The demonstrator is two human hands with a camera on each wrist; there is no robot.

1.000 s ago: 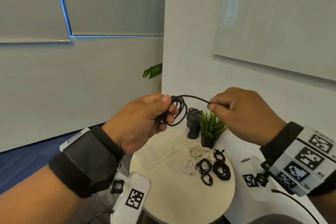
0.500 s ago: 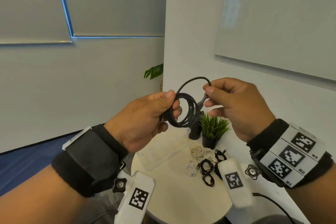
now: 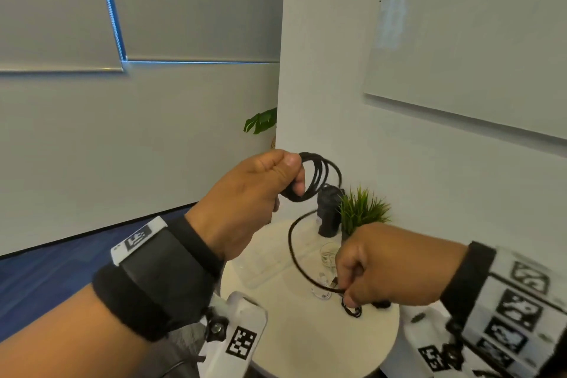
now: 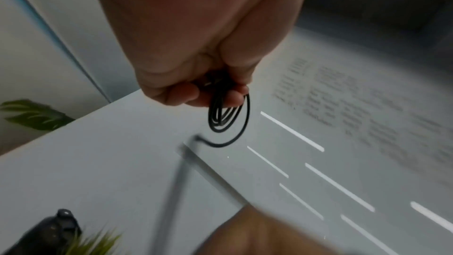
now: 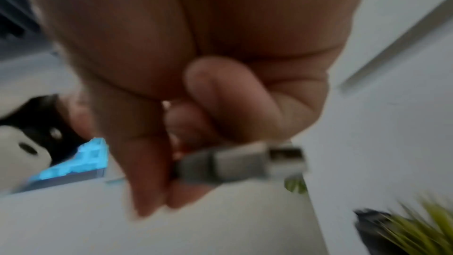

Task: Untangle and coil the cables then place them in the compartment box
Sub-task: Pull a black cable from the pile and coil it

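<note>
white round table [image 3: 306, 344] lies below my hands, its near edge bare. my left hand [image 3: 245, 193] grips the black cable [image 3: 319, 176] coils above it; my right hand [image 3: 389, 267] pinches the cable's plug end [image 5: 235, 164].

The right hand [image 5: 196, 84] filled most of the blurred frame, its fingers [image 5: 220, 92] curled in toward the palm. Thumb and fingertips pinched a grey cable plug [image 5: 235, 164], which pointed off to the right with its metal connector end [image 5: 286, 155] sticking out past the grip. The cable itself was hidden behind the hand. Low in the right corner sat a smeared green plant [image 5: 416, 228] with something dark just beside it. At the left edge showed a black and white device [image 5: 27, 139] and a bright blue patch [image 5: 81, 162].
</note>
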